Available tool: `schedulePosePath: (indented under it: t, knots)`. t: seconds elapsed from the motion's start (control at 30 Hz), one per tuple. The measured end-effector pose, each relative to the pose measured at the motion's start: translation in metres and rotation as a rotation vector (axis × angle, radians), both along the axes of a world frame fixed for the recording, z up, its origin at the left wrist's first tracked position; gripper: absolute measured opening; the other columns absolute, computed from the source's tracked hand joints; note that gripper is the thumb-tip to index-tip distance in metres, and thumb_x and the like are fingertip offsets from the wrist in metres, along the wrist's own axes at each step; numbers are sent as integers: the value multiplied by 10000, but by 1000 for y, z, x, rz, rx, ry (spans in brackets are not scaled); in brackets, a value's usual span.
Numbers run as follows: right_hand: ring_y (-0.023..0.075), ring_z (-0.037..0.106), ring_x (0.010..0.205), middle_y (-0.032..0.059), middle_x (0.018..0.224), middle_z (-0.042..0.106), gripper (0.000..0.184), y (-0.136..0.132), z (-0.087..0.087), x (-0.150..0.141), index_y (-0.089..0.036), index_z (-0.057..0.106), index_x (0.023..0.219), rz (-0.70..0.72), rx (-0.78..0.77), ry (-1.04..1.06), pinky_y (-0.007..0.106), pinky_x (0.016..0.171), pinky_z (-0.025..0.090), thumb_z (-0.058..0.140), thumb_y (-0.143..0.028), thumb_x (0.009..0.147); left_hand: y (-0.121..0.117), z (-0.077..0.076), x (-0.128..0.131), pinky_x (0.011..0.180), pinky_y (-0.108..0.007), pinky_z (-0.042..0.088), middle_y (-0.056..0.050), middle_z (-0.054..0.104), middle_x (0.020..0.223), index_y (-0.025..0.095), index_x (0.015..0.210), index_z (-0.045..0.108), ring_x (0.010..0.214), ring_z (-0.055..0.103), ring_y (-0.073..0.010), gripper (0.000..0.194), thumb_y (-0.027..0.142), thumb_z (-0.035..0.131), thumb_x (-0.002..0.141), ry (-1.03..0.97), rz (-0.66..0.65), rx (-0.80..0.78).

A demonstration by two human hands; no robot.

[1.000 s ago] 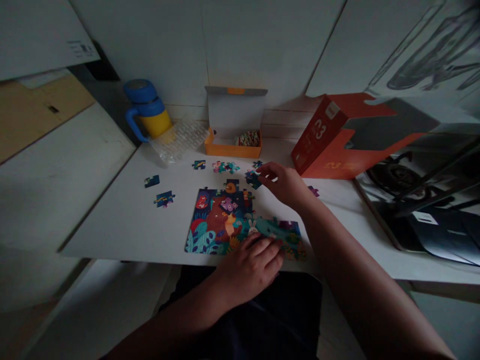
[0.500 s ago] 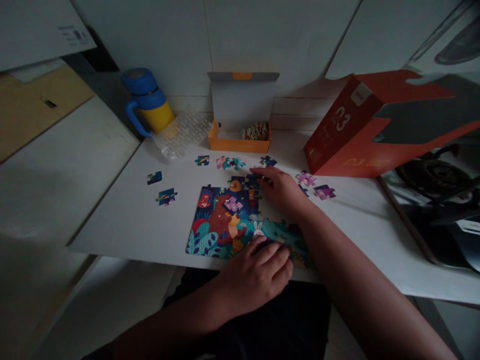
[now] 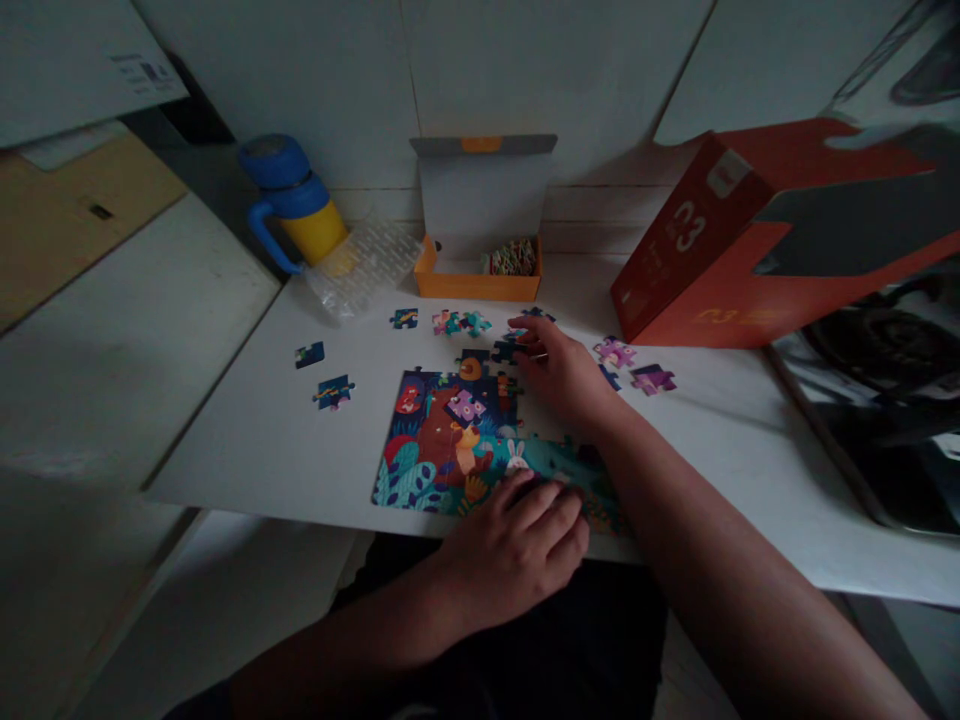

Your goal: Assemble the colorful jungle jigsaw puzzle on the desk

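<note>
A partly assembled jigsaw puzzle [image 3: 435, 440] with forest animals lies near the table's front edge. My left hand [image 3: 521, 545] rests on its lower right part, fingers loosely curled; what lies under them is hidden. My right hand [image 3: 562, 370] is above the puzzle's upper right, fingers apart. Its fingertips are beside a dark puzzle piece [image 3: 508, 352], which they seem to touch. Left of that is a piece with a round orange shape [image 3: 471, 365]. A loose purple piece [image 3: 466, 406] lies on top of the assembled picture.
Several loose pieces [image 3: 334, 392] lie around the puzzle, including purple ones [image 3: 654, 379] at right. Behind stand an open orange box [image 3: 478, 288], plastic wrap [image 3: 367, 265] and a blue-yellow jug [image 3: 311, 225]. A large red box [image 3: 675, 250] and a stove [image 3: 885, 350] are at right.
My right hand's fingers have spread and shifted slightly right, showing more of the dark piece, which sits a little higher. My left hand has stayed in place.
</note>
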State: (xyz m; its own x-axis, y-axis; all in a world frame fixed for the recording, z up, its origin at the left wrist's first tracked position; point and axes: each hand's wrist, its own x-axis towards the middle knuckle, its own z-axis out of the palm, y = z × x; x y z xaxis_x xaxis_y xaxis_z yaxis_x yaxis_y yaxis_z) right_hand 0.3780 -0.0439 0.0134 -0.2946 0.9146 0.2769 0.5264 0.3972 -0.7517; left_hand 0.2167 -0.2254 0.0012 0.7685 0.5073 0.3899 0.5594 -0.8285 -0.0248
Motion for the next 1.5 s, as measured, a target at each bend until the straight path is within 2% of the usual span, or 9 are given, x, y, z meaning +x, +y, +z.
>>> schedulePosePath:
  t: [0.13,0.23,0.4,0.53,0.67,0.9,1.2,1.4,1.5]
  knots:
    - [198,736,857,78,1123,757,244,1,-2,3,-238,677,1221,-57,-19,75,339,794,596,649,-248,978,0,-1,1,1224,-505,439,-98,667,1477,180,1302,730,1384,566,-261,295,344,592,1100,-8,7,9]
    - [200,734,885,83,1171,745,261,0,-2,5,-246,707,1235,-22,4,69,337,786,604,632,-255,985,0,0,0,1226,-500,435,-104,665,1480,182,1305,728,1387,562,-261,298,352,598,1097,1,5,15]
    - [239,738,1064,94,1292,763,341,-2,1,3,-264,747,1298,48,70,11,367,890,602,567,-211,1013,0,2,0,1210,-495,448,-100,670,1462,179,1301,725,1368,574,-259,296,348,599,1093,-3,1,24]
    - [233,754,927,76,1197,806,362,-1,-1,1,-254,712,1335,-1,2,-20,373,848,593,623,-222,985,1,2,0,1211,-492,447,-98,670,1459,176,1298,724,1364,576,-255,292,340,593,1094,-9,0,16]
    - [239,758,970,63,1188,819,266,0,-4,-1,-252,753,1214,32,4,-19,378,890,586,632,-226,978,0,1,0,1226,-494,434,-104,655,1487,180,1310,718,1374,569,-257,297,341,604,1087,-1,-3,19]
    - [225,734,869,59,1138,823,267,4,-4,-7,-251,778,1216,18,26,-78,367,867,562,645,-230,985,0,-1,1,1224,-503,445,-98,671,1472,188,1292,733,1363,577,-259,282,324,580,1098,-5,0,14]
    - [272,723,974,107,1163,803,307,6,-7,-7,-224,774,1264,37,76,-152,403,940,550,678,-246,974,0,0,0,1230,-511,442,-101,670,1470,187,1297,730,1366,577,-263,289,340,592,1094,0,0,11]
    - [319,715,1166,121,1270,794,285,7,-8,-10,-224,755,1263,70,100,-160,458,1049,532,666,-230,992,0,-1,1,1221,-499,450,-99,662,1483,186,1294,733,1381,565,-261,285,332,586,1098,1,-1,5]
    - [331,707,1191,125,1281,790,293,7,-10,-11,-220,741,1279,65,111,-163,474,1064,526,668,-228,995,0,-1,0,1224,-500,450,-95,668,1472,187,1295,733,1371,569,-257,284,326,582,1099,1,0,6]
